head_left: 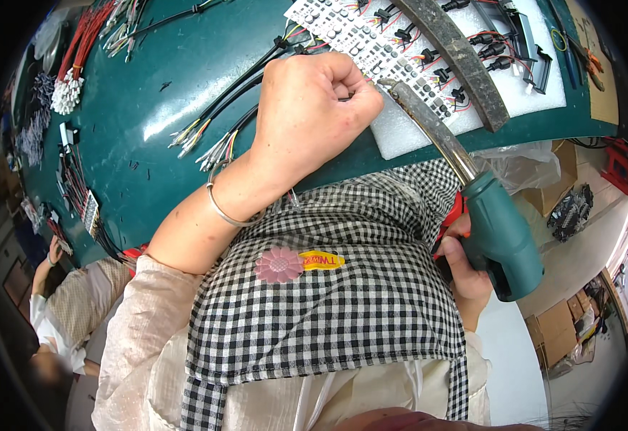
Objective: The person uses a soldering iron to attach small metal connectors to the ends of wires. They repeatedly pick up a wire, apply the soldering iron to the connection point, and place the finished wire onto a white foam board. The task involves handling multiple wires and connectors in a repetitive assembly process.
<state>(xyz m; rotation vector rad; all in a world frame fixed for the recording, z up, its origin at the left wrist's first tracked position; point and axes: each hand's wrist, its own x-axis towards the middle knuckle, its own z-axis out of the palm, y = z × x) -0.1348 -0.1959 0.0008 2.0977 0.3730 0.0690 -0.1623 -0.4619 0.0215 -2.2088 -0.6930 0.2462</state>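
My left hand (314, 115) is closed in a pinch at the near edge of a panel of small white circuit boards (360, 47). What its fingertips hold is hidden. In my right hand (466, 276) is a green-handled soldering gun (504, 233), gripped from behind the handle. Its metal barrel points up and left, and the bent tip (388, 83) is just right of my left fingertips, close to the boards. Red, yellow and black wires with black connectors (429, 56) run off the boards. Black cables with stripped, coloured ends (217, 108) lie left of my left hand.
A curved dark metal bar (464, 65) lies across the boards on a white foam sheet (400, 136). Bundles of red wires (84, 36) and a wired connector strip (87, 208) are on the green table (134, 93). Another person (77, 309) sits at the left. Cardboard boxes (556, 330) stand at right.
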